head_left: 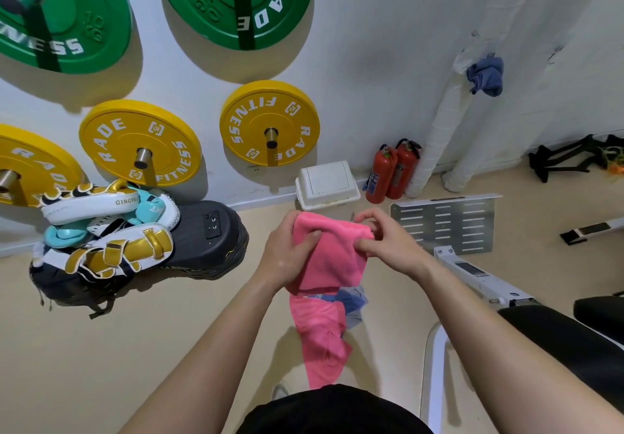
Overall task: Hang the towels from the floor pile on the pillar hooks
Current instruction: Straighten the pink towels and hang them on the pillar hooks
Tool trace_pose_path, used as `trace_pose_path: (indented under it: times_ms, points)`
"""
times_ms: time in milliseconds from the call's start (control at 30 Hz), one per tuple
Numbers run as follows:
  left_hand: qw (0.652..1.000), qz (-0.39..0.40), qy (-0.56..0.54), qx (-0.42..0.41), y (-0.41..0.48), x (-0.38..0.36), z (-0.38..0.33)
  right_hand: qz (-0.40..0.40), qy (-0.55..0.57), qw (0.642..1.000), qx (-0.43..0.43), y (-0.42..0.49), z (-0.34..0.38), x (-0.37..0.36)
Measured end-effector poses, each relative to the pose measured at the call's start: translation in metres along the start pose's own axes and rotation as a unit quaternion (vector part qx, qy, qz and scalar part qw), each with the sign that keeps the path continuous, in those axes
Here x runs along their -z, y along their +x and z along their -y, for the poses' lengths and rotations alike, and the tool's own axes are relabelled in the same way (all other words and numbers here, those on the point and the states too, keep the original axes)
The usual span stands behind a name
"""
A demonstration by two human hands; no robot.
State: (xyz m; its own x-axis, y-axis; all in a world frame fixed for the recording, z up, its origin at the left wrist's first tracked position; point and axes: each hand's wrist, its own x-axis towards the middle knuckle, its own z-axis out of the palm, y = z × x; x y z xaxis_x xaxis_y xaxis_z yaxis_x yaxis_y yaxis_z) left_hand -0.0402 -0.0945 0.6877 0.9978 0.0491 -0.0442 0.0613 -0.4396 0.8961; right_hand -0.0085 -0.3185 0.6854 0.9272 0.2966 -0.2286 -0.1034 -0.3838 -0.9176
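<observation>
A pink towel [329, 258] hangs in front of me, held up by both hands. My left hand [287, 251] grips its upper left part, thumb pressed across the cloth. My right hand [388, 241] pinches the upper right corner. The towel's lower part [320, 339] drapes down toward the floor. Behind it a blue towel [353, 302] lies on the floor, mostly hidden. Another blue towel [486, 75] hangs on a hook on the white pillar [439, 136] at the upper right.
Green and yellow weight plates [270, 123] hang on the wall. Boxing pads [108, 231] are heaped at the left. A white bin [326, 185], two red fire extinguishers [391, 173] and a metal plate [445, 224] stand ahead. A black bench [567, 342] is at the right.
</observation>
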Motion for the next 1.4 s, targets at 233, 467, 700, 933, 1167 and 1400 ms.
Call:
trace_pose_path:
  times_ms: [233,467,700,933,1167,1400]
  points:
    - [0.989,-0.015,0.129,-0.076,-0.005,-0.003,-0.002,0.088,-0.175,0.981,0.020,0.005,0.010,0.002]
    - [0.991,-0.093,0.083,-0.036,-0.003,-0.002,0.008,0.033,-0.168,0.985,0.007,0.003,0.023,-0.011]
    - [0.985,-0.172,0.015,0.003,0.002,-0.006,0.000,-0.022,0.088,0.996,-0.001,0.003,0.025,-0.023]
    - [0.989,-0.140,0.033,0.028,0.022,-0.002,-0.001,-0.128,-0.021,0.992,-0.008,0.012,0.021,-0.044]
    - [0.978,-0.115,0.177,0.003,0.061,0.001,-0.008,-0.268,-0.122,0.956,-0.017,0.029,0.046,-0.057]
    - [0.996,0.000,0.092,0.007,0.097,0.000,-0.005,-0.314,-0.174,0.931,-0.069,0.055,0.045,-0.035]
